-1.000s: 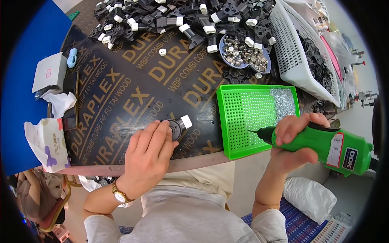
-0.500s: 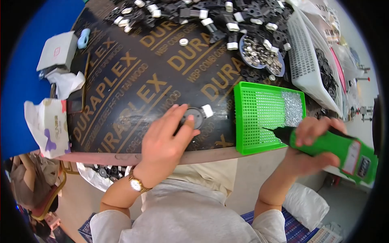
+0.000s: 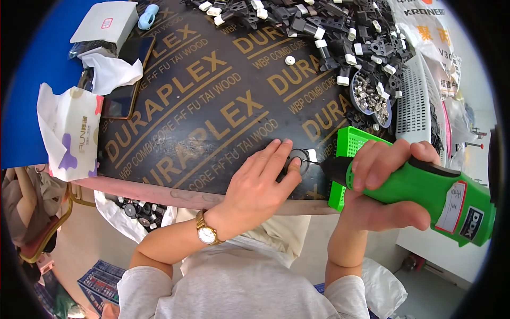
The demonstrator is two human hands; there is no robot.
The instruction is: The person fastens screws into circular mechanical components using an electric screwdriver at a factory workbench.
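My left hand (image 3: 260, 178) lies over a black round disc part (image 3: 304, 165) on the dark board, its thumb and fingers holding the part down. A white block (image 3: 312, 154) shows at the disc's far right side; the left part of the disc is hidden under my fingers. In my right hand (image 3: 380, 178) is a green electric screwdriver (image 3: 417, 189), its black nose pointing left. The thin bit meets the disc, or comes very close to it; I cannot tell whether it touches. Under the screwdriver stands a green perforated tray (image 3: 346, 139), mostly covered.
Several black parts with white ends (image 3: 324, 48) are heaped at the back right, near a dish of small metal pieces (image 3: 366, 95) and a white basket (image 3: 413, 101). On the left are a tissue pack (image 3: 74, 135), a phone (image 3: 125, 101) and a grey-white box (image 3: 103, 24).
The screwdriver has swung left from over the tray to the disc. My view has shifted, so the board's things sit elsewhere in it. My left hand stays on the disc.
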